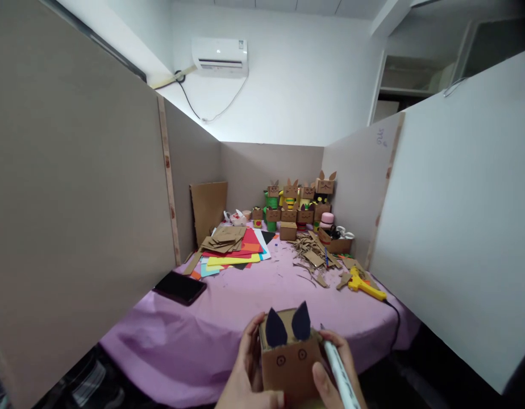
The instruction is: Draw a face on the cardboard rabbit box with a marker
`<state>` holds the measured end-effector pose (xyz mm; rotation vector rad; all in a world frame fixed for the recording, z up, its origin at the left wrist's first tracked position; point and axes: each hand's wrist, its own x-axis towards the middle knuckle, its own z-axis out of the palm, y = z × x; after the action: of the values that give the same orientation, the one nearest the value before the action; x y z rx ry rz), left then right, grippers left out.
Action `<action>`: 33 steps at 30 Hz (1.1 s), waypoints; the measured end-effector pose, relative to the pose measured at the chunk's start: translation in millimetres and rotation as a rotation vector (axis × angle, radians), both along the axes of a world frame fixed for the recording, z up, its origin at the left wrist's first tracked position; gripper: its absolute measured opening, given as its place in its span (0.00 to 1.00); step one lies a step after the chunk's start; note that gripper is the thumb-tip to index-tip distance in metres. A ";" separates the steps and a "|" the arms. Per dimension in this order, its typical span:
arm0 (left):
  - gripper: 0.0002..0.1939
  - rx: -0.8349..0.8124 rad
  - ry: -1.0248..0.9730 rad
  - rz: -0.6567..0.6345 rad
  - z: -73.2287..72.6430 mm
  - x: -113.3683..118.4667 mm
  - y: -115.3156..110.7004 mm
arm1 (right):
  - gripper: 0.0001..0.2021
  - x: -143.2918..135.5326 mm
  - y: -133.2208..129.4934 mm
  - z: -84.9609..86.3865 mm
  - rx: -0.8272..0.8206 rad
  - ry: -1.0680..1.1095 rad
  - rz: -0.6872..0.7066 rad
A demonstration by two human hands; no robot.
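A small cardboard box head (290,359) with two dark blue ears and two drawn round eyes is held at the near edge of the table. My left hand (244,372) grips its left side. My right hand (334,372) steadies its right side, thumb on the front face, while also holding a white marker pen (340,378) that points up beside the box.
The table has a purple cloth (228,318). On it lie a black phone (179,287), coloured paper sheets (237,254), cardboard scraps (313,253), a yellow glue gun (365,284) and finished box figures (299,201) at the back. Partition walls stand on both sides.
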<state>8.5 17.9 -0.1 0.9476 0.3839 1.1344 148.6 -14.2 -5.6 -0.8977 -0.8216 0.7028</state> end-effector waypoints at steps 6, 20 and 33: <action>0.51 0.185 0.071 -0.063 1.1 -8.1 28.8 | 0.24 5.7 13.0 -8.6 -0.005 -0.020 0.141; 0.44 0.228 0.384 0.017 -9.8 -6.8 176.5 | 0.28 47.2 97.1 -25.5 -0.224 -0.225 0.041; 0.21 0.232 0.428 0.695 -7.9 -18.5 98.7 | 0.25 49.4 119.0 -67.9 -0.210 -0.127 0.104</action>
<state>-10.1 116.6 -8.0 1.3158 0.9991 1.6236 198.0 104.8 -73.6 -1.1036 -0.9241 0.8400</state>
